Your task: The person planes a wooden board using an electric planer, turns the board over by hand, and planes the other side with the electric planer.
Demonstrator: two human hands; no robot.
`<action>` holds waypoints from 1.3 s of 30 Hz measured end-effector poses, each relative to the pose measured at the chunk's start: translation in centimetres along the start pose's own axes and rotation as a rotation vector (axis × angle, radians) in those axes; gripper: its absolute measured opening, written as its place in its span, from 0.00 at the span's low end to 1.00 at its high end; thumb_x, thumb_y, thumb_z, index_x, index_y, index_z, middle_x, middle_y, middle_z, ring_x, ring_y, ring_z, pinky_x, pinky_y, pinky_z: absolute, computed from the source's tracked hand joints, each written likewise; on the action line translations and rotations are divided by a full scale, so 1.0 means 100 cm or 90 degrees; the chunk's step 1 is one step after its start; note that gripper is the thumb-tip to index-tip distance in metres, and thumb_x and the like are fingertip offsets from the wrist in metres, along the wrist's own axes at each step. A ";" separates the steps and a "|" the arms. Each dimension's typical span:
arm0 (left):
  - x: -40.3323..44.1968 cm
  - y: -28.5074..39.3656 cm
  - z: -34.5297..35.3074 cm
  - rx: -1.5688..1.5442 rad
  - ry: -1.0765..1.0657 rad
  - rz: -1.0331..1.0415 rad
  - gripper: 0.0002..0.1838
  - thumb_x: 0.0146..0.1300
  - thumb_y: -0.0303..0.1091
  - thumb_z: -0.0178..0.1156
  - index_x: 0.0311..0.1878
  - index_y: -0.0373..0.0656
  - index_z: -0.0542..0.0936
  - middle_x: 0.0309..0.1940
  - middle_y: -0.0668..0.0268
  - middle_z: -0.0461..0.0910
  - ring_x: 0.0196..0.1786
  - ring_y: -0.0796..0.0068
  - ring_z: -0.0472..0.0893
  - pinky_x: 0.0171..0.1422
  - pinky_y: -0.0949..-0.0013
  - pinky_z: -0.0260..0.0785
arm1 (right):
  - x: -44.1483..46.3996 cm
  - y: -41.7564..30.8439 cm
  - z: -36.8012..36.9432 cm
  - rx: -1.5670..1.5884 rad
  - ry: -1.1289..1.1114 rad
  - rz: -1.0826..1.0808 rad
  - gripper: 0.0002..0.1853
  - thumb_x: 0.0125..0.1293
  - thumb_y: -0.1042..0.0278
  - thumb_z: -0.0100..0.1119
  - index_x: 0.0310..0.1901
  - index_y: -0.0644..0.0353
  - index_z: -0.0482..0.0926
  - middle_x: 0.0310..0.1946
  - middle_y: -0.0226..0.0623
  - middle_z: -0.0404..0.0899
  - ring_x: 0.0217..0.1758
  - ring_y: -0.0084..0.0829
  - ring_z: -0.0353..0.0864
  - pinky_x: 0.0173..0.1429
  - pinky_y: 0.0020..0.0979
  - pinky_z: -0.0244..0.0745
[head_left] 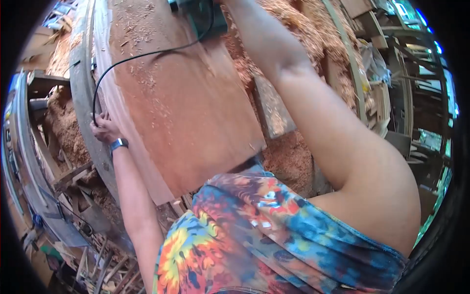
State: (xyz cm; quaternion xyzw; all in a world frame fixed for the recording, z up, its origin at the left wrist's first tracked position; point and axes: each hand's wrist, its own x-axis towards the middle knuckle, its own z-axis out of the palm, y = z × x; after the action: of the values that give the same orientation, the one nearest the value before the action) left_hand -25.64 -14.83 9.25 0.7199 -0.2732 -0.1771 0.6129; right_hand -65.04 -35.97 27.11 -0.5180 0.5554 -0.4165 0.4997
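Note:
A wide reddish-brown wood slab [181,112] lies lengthwise in front of me, with pale shavings scattered on its face. Along its left side runs a lighter strip of wood [134,130]. At the slab's left edge, my left hand [105,128] is closed, with a black power cord [147,55] running into its fingers. The cord loops across the slab to a dark green power tool [198,22], probably an electric planer, blurred and cut off by the top edge. My right forearm [274,44] stretches up to that tool; its hand is almost wholly outside the picture, fingers hidden.
Heaps of wood shavings [303,34] lie beyond the slab's right side, and more shavings [66,125] sit at left. A curved grey timber [83,93] borders the slab on the left. Scrap sticks [110,267] litter the lower left. Wooden racks [406,73] stand at right.

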 end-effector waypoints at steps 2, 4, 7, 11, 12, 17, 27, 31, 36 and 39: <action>0.022 -0.027 -0.012 -0.162 -0.038 -0.072 0.27 0.75 0.48 0.53 0.43 0.25 0.70 0.43 0.38 0.81 0.48 0.47 0.86 0.50 0.55 0.84 | -0.065 0.008 -0.006 -0.007 0.001 0.014 0.25 0.74 0.39 0.52 0.34 0.57 0.73 0.17 0.29 0.70 0.16 0.23 0.70 0.21 0.29 0.68; 0.014 -0.015 -0.023 -0.162 -0.013 -0.056 0.28 0.75 0.51 0.52 0.44 0.25 0.70 0.44 0.40 0.80 0.49 0.47 0.86 0.49 0.55 0.84 | -0.133 0.022 -0.012 -0.004 0.012 0.038 0.25 0.74 0.40 0.52 0.34 0.57 0.73 0.17 0.29 0.70 0.16 0.23 0.70 0.21 0.29 0.68; -0.006 0.000 -0.041 -0.160 -0.054 -0.043 0.31 0.76 0.55 0.50 0.47 0.26 0.70 0.44 0.43 0.80 0.47 0.48 0.86 0.47 0.57 0.84 | -0.247 0.055 -0.025 0.040 0.024 0.088 0.24 0.75 0.41 0.51 0.35 0.56 0.73 0.17 0.28 0.70 0.17 0.22 0.71 0.20 0.28 0.67; -0.039 -0.006 -0.059 -0.002 -0.172 0.074 0.30 0.72 0.57 0.54 0.49 0.30 0.75 0.44 0.48 0.82 0.48 0.54 0.84 0.51 0.58 0.77 | -0.414 0.074 -0.036 0.089 0.039 0.155 0.22 0.77 0.43 0.48 0.41 0.59 0.71 0.19 0.27 0.67 0.14 0.20 0.66 0.18 0.26 0.63; -0.048 -0.006 -0.065 0.068 -0.193 0.141 0.30 0.71 0.57 0.55 0.49 0.31 0.76 0.44 0.49 0.82 0.49 0.54 0.83 0.53 0.57 0.76 | -0.449 0.072 -0.036 0.080 0.063 0.165 0.25 0.77 0.41 0.48 0.41 0.60 0.71 0.18 0.27 0.68 0.14 0.20 0.67 0.18 0.25 0.64; -0.094 0.018 -0.077 0.183 -0.217 0.164 0.35 0.70 0.62 0.55 0.57 0.33 0.75 0.50 0.45 0.82 0.56 0.50 0.82 0.60 0.56 0.72 | -0.534 0.078 -0.041 0.070 0.087 0.191 0.29 0.72 0.34 0.51 0.40 0.59 0.73 0.16 0.27 0.69 0.14 0.19 0.68 0.19 0.24 0.63; -0.103 0.013 -0.074 0.151 -0.173 0.173 0.33 0.71 0.60 0.54 0.54 0.33 0.75 0.48 0.44 0.81 0.52 0.48 0.82 0.56 0.53 0.72 | -0.455 0.067 -0.032 0.060 0.110 0.186 0.30 0.71 0.32 0.52 0.39 0.59 0.74 0.16 0.27 0.70 0.14 0.20 0.68 0.19 0.24 0.64; -0.107 0.023 -0.077 0.110 -0.181 0.118 0.32 0.71 0.60 0.53 0.53 0.34 0.75 0.45 0.49 0.80 0.50 0.53 0.80 0.56 0.55 0.71 | -0.366 0.058 -0.026 0.049 0.101 0.176 0.31 0.71 0.32 0.51 0.39 0.60 0.73 0.16 0.29 0.70 0.14 0.21 0.69 0.20 0.24 0.65; -0.089 0.035 -0.069 0.182 -0.112 0.093 0.31 0.74 0.58 0.49 0.47 0.32 0.79 0.41 0.49 0.83 0.46 0.54 0.81 0.52 0.57 0.72 | -0.220 0.042 -0.018 0.051 0.075 0.152 0.29 0.73 0.34 0.51 0.36 0.58 0.72 0.16 0.28 0.69 0.14 0.21 0.69 0.19 0.25 0.65; -0.064 0.064 -0.055 0.254 -0.128 0.063 0.29 0.75 0.57 0.47 0.37 0.37 0.79 0.28 0.54 0.82 0.35 0.56 0.82 0.43 0.56 0.71 | -0.128 0.031 -0.014 0.057 0.052 0.124 0.27 0.73 0.36 0.51 0.34 0.57 0.72 0.16 0.28 0.69 0.13 0.21 0.68 0.18 0.25 0.65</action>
State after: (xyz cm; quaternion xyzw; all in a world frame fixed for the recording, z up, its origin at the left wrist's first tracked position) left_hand -28.57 -7.24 16.03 0.7912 -0.3976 -0.1603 0.4362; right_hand -67.32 -23.03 25.88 -0.4215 0.6039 -0.4112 0.5372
